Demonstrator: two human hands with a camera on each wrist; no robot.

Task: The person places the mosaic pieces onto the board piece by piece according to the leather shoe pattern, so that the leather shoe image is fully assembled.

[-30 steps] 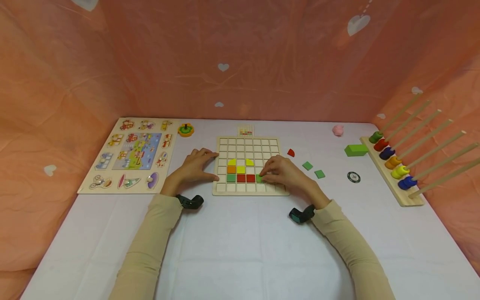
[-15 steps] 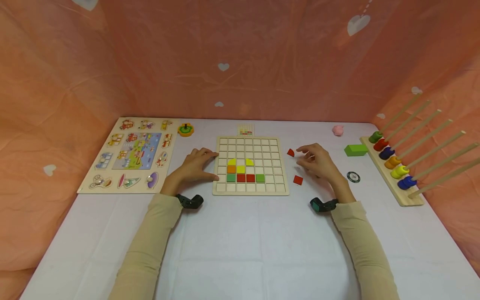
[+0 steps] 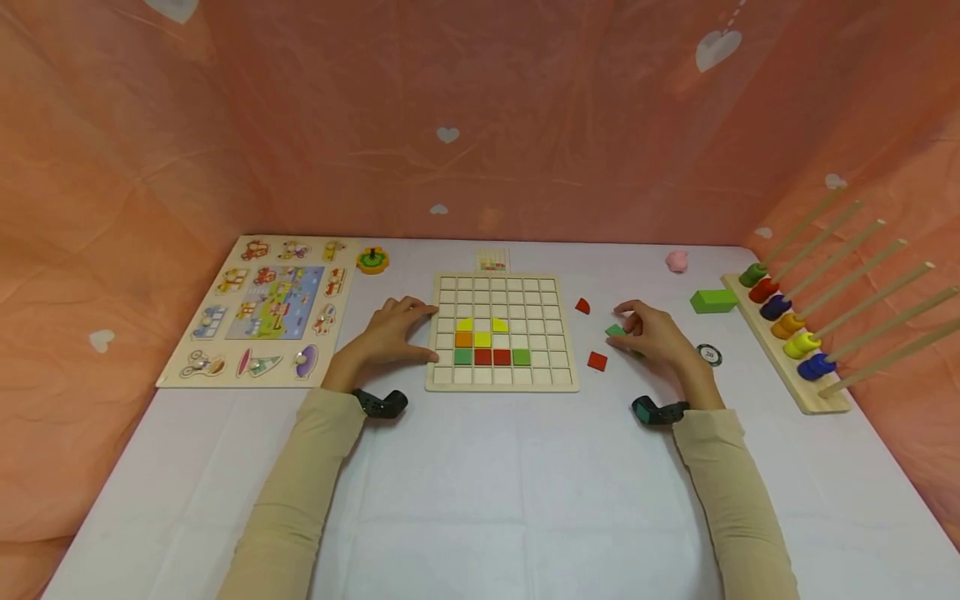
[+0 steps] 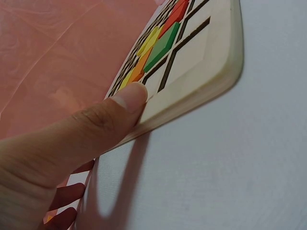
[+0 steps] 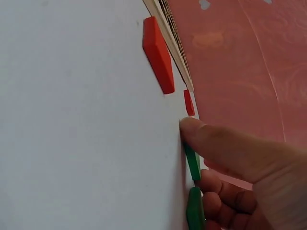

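A wooden grid board (image 3: 555,382) lies in the middle of the table and holds yellow, orange, red and green tiles (image 3: 491,348). My left hand (image 3: 423,332) rests on the board's left edge, its thumb (image 4: 129,98) pressed on the rim. To the right of the board, my right hand (image 3: 626,329) pinches a green square tile (image 3: 615,331) that lies on the cloth. In the right wrist view the thumb (image 5: 192,132) touches that green tile (image 5: 193,162), and a second green tile (image 5: 195,211) lies under the fingers. A red square tile (image 3: 597,361) and a red quarter piece (image 3: 582,306) lie beside the board.
A picture puzzle board (image 3: 262,308) lies at the left, with a small stacking toy (image 3: 372,260) behind it. At the right stand a rack of rods with coloured rings (image 3: 795,333), a green block (image 3: 712,300), a dark chip (image 3: 709,354) and a pink toy (image 3: 677,261). Pink cloth walls enclose the table.
My right hand has left the board's bottom row and moved right onto the cloth, down to the green tile. A red square tile now shows beside the board. The left hand has stayed put.
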